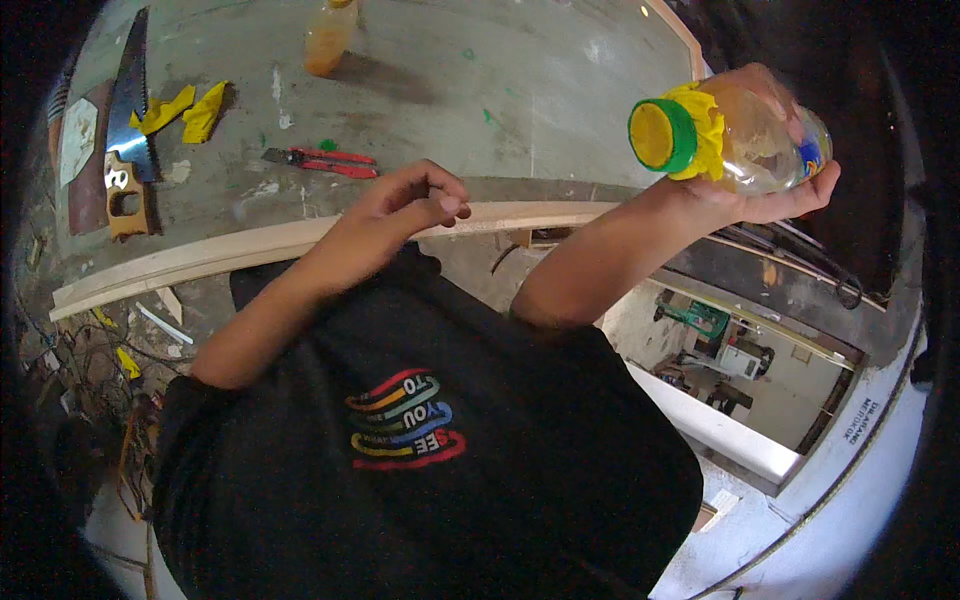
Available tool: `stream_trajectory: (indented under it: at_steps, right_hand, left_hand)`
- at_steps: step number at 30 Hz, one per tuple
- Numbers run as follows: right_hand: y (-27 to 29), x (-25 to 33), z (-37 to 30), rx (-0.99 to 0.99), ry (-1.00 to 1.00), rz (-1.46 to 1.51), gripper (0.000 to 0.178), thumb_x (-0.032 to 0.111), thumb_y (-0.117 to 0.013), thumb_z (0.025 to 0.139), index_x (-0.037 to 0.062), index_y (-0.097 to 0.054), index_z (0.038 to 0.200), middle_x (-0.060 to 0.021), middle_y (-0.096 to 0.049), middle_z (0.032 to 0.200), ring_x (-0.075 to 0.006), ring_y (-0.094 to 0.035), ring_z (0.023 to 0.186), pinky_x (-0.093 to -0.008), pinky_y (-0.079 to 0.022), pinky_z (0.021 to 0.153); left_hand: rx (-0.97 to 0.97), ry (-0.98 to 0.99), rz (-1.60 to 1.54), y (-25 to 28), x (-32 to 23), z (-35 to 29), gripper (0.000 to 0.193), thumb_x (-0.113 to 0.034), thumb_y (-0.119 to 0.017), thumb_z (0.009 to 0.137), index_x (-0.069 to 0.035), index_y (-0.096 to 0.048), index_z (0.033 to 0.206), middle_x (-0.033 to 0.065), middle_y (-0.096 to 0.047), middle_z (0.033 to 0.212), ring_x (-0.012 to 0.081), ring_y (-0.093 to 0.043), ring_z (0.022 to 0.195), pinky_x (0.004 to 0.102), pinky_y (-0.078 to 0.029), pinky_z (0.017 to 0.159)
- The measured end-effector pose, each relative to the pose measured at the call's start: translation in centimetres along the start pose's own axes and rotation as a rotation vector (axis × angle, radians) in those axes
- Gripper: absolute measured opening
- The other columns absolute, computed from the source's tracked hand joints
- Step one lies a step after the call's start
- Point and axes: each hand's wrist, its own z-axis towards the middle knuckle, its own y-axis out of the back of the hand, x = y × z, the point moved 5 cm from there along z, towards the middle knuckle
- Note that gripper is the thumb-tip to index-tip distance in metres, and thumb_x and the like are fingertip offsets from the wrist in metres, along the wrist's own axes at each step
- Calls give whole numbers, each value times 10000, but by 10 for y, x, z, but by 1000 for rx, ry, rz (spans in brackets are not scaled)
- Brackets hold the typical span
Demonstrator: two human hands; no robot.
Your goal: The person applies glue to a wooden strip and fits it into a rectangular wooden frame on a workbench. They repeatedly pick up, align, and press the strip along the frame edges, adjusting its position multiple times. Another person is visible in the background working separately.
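My right hand is wrapped around a clear plastic bottle, raised and tilted with its top toward the left. The bottle has a green cap with a yellow centre, and a crumpled yellow piece of thin material sits around its neck. Something pale orange shows through its wall. My left hand hovers over the near edge of the table, fingers curled in toward the thumb, with nothing seen in it. Nearest to it on the table lies a red and dark grey hand tool, perhaps a cutter.
The grey-green tabletop has a pale wooden edge strip. A handsaw, yellow scraps and a second bottle, orange-tinted, are on it. Tangled cables lie at lower left. An open-fronted compartment stands at right.
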Motion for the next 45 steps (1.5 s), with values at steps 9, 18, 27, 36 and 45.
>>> stream_trajectory:
  at_steps: [9, 18, 27, 36, 45]
  right_hand:
    - [16, 14, 4, -28, 187, -167, 362, 323, -808, 660, 127, -576, 856, -4, -596, 867, -139, -604, 849, -356, -515, 853]
    - [56, -4, 4, -151, 9, 194, 384, 322, -755, 788, 76, -595, 1036, -63, -618, 1009, -222, -608, 994, -406, -489, 947]
    - [92, -26, -2, -299, -82, 507, 547, 307, -729, 834, 11, -545, 1256, -114, -633, 1219, -262, -602, 1148, -395, -465, 1041]
    - [167, -39, -38, -642, -180, 288, 306, 205, -629, 962, 32, -567, 1206, -96, -605, 1172, -267, -547, 1116, -448, -415, 1045]
    - [263, -45, 0, -701, -145, 943, 305, 85, -633, 878, -22, -638, 1163, -184, -649, 1147, -314, -651, 1093, -503, -553, 988]
  left_hand:
    - [-25, -23, 4, 1, -4, 1, 302, -296, -621, 1037, -12, -627, 1138, 79, -648, 1111, 181, -637, 1094, 339, -479, 1009]
    - [-27, -16, 25, 5, -1, 5, 295, -301, -613, 1041, -24, -631, 1140, 75, -657, 1109, 171, -634, 1087, 331, -475, 1003]
    - [-52, -25, -23, 4, -1, 6, 252, -255, -628, 1031, -23, -641, 1127, 78, -668, 1095, 174, -640, 1068, 332, -486, 990]
    - [-42, -188, -136, 21, 30, 15, 172, -159, -624, 1030, -20, -621, 1132, 89, -693, 1076, 178, -680, 975, 354, -560, 898]
    - [4, -225, -96, 33, 44, 36, 218, -253, -588, 1052, -47, -616, 1118, 33, -642, 1073, 142, -615, 1002, 311, -511, 877]
